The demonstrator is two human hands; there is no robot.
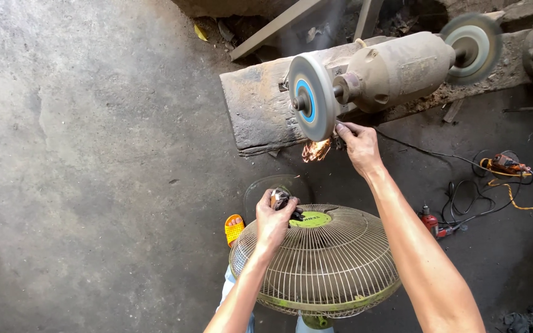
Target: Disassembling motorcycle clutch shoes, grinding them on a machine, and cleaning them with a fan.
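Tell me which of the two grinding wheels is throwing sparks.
The near wheel, the one with the blue ring at its hub. Sparks fly beneath it by the right hand; the far wheel shows none.

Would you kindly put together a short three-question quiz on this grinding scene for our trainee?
1. True or false: sparks fly below the grinding wheel.
2. Which hand is at the wheel? A) left B) right
3. What stands under the person's arms?

Key:
1. True.
2. B: the right hand presses a small piece, mostly hidden, to the wheel's lower edge; the left hand holds dark small parts.
3. A caged fan.
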